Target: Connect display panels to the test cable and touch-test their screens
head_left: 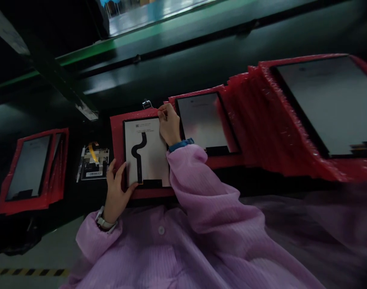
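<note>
In front of me a display panel [155,156] lies face down, its pale back up, on a red bubble-wrap sheet [118,128]. A black S-shaped flex cable [138,160] runs down its back. My left hand [118,192] is at the panel's lower left edge, fingers spread, thumb tip touching the cable's lower end. At the upper right corner my right hand [170,124] is closed with thumb and forefinger pinched by the red sheet's edge. Whatever lies between those fingertips is too small to make out.
To the right are another panel [201,120] on red wrap, a thick red stack [243,116] and a large panel [330,104]. At left sit a circuit board [96,164] with an orange flex, a white pen [80,163] and wrapped panels [29,168]. A metal clip [146,104] stands behind.
</note>
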Motion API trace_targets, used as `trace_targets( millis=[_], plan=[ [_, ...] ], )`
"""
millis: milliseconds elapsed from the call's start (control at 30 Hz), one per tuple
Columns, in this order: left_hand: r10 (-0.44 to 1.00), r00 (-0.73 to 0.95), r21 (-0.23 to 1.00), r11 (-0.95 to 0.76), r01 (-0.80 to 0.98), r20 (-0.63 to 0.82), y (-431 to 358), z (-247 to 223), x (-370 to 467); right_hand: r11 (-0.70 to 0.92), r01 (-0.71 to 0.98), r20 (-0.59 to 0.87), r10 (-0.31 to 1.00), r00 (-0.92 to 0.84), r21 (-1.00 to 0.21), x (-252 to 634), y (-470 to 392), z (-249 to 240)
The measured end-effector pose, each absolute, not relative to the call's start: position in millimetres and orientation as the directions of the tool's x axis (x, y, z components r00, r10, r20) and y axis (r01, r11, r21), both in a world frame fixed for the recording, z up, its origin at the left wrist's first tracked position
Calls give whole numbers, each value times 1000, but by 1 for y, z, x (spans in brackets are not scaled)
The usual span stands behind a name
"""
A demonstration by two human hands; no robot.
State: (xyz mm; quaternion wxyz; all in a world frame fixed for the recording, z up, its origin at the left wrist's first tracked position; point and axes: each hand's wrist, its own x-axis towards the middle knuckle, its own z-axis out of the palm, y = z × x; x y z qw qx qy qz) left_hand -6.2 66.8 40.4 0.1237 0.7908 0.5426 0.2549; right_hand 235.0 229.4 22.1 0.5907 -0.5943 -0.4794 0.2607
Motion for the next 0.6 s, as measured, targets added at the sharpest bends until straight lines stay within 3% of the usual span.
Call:
trace_targets(
  millis=[367, 600],
  plan=[
    [913, 279, 469, -394, 790, 297, 58, 29, -4, 143, 399, 256, 934, 248, -906, 227, 229, 2],
    [896, 301, 446, -426, 787, 325, 58, 28, -3, 250, 513, 369, 918, 143, -821, 221, 225, -2]
  ],
)
